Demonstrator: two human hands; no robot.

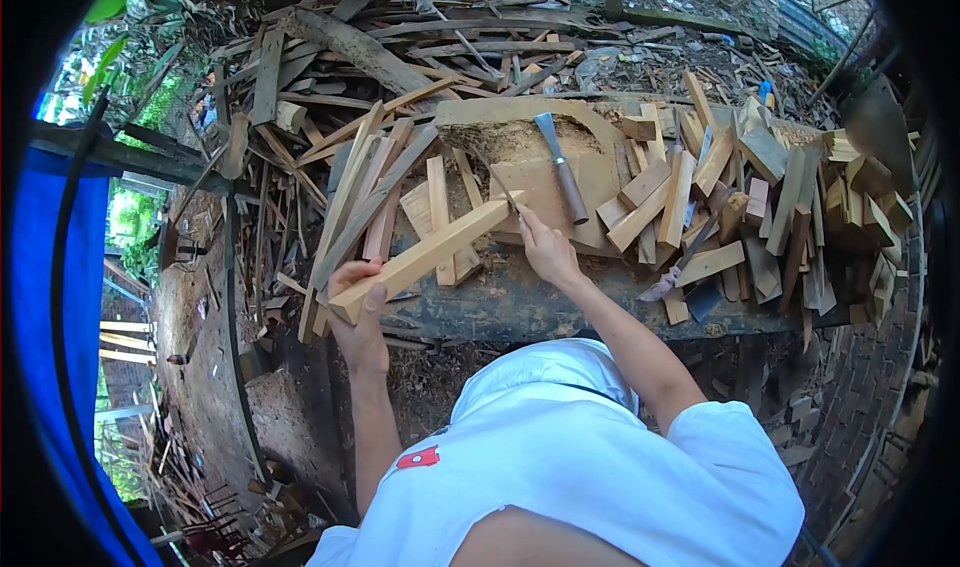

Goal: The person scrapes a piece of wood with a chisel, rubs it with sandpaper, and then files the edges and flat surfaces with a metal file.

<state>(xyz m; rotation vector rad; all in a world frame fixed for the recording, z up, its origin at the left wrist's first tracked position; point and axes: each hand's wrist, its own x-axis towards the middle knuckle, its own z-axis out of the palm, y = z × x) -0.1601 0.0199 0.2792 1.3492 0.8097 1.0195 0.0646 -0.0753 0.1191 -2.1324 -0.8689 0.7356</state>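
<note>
My left hand (pixel 360 312) is wrapped round the near end of a squared wooden block (pixel 430 252), which slants up to the right over the bench. My right hand (pixel 548 249) is closed at the block's far end. A thin dark tool (pixel 504 189) sticks out past its fingers and crosses that end; its exact kind is unclear. Beyond the hand, a chisel (pixel 568 185) with a bluish metal blade and a wooden handle lies on a pale, worn board (pixel 515 182).
Wood offcuts (pixel 690 192) are heaped along the bench's right side, with a cloth-wrapped tool (pixel 665 285) among them. Long strips (pixel 365 192) lean on the left. Behind the bench is a scrap pile (pixel 400 62). A blue tarp (pixel 60 297) hangs at far left.
</note>
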